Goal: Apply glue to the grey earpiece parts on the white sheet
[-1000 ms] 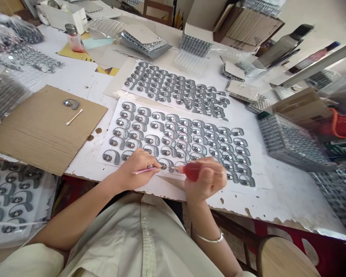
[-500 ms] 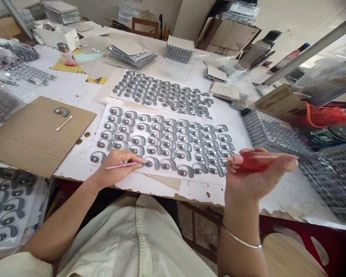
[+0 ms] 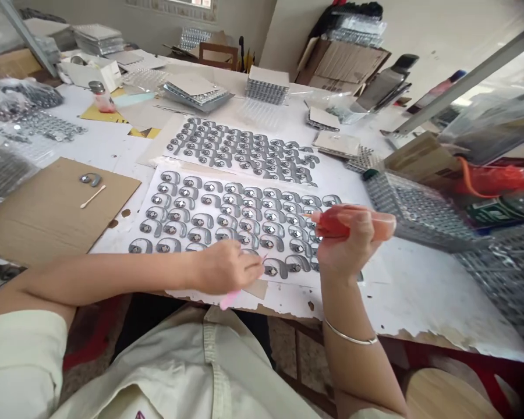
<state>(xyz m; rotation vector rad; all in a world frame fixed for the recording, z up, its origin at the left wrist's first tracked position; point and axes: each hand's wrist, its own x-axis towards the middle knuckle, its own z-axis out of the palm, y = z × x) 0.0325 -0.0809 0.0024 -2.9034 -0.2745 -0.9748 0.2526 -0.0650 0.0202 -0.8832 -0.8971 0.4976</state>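
Cotton swab (image 3: 92, 196) lying on cardboard sheet (image 3: 56, 212). Pink stick (image 3: 230, 299) is clamped in the left hand (image 3: 225, 267), held over grey ear-hook parts (image 3: 227, 215) laid in rows on a white sheet (image 3: 308, 278). Red-handled tool (image 3: 332, 224) is clamped in the right hand (image 3: 349, 241), its tip just above the same rows.

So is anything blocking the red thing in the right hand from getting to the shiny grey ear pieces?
Nothing visible is. The red tool in the right hand sits right over the grey ear-hook pieces; the left hand, with its pink stick, is off to one side.
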